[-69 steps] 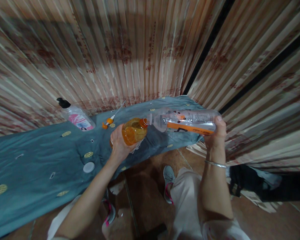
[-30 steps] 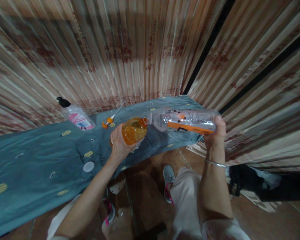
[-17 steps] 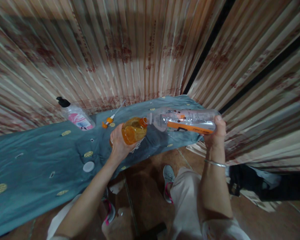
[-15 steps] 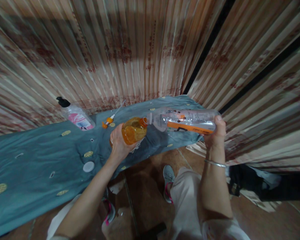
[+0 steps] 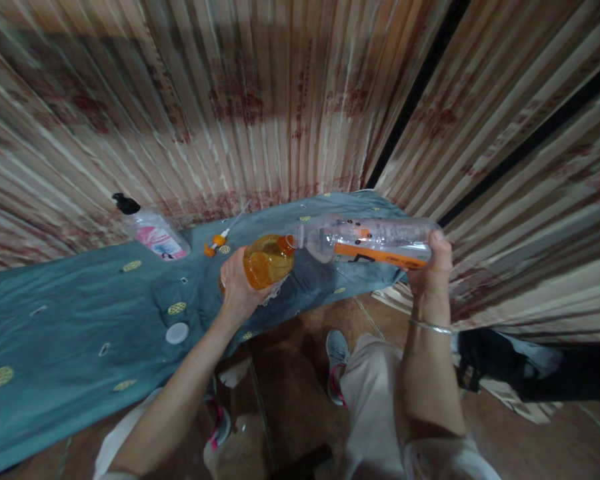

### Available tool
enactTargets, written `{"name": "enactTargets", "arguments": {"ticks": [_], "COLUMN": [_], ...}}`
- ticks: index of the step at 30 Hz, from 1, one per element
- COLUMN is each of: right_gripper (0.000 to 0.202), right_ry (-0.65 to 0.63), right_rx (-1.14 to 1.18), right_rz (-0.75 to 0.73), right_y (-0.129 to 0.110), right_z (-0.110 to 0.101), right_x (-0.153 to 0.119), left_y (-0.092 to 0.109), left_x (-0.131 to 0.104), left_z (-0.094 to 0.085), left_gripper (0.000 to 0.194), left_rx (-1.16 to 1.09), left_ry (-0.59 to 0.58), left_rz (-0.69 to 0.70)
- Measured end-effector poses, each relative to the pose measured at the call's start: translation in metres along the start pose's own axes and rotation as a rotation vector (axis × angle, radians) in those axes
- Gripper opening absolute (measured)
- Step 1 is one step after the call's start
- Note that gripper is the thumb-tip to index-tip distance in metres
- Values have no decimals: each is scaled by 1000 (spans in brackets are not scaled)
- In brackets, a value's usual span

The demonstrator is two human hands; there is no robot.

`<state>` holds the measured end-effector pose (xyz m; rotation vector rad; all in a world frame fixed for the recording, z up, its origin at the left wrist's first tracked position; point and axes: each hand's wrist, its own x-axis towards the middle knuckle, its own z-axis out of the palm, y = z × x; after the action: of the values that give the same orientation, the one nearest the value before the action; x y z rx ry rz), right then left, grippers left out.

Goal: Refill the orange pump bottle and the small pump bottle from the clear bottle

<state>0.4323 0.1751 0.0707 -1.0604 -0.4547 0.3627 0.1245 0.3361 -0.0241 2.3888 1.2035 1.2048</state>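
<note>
My left hand (image 5: 241, 285) is wrapped round an amber bottle (image 5: 270, 261), whose orange neck points up and to the right. In my right hand (image 5: 433, 263) is a clear plastic bottle (image 5: 380, 241) with an orange and black label, lying almost level. I grip it near its base. The mouths of the two bottles meet. Behind my left hand, an orange pump head (image 5: 216, 245) with a thin white tube lies on the cloth. A round white cap (image 5: 177, 333) rests to the left of my left forearm.
A clear pump bottle (image 5: 160, 237) with a pink label and black top is at the back left. Blue-green patterned cloth (image 5: 80, 320) covers the long surface. Pleated curtains (image 5: 260, 100) hang behind and at right. Dark items (image 5: 510, 363) lie on the right.
</note>
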Motion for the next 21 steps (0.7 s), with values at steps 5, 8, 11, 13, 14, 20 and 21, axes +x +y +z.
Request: {"name": "enactTargets", "arguments": {"ticks": [5,8,11,13,14,20,21], "right_gripper": [43,45,47,45,43,45,46], "right_ry": [-7,-34,-37,-22,-12,-4,1], "right_rx": [9,12,24,27,26,9,10], "right_rz": [17,42,45,25,11,18,24], "right_y": [5,8,7,5,4,2,2], "right_z": [-9,-16,-15,-10,-8,-5,-6], "right_x": [8,15,15,10,7,6,7], "left_y": [-1,-1,-2,-2,-2,-2,-2], "left_x": [-2,-2,-2,-3,-3,-2,-2], "left_z": [1,1,1,2,2,1,1], "left_gripper": [93,93,92,92,92,97,96], "left_rx": [5,0,-2,-2,-2,2,4], "left_ry": [13,9,9,16,19,5,4], "left_rz": [12,14,15,21,24,20,17]}}
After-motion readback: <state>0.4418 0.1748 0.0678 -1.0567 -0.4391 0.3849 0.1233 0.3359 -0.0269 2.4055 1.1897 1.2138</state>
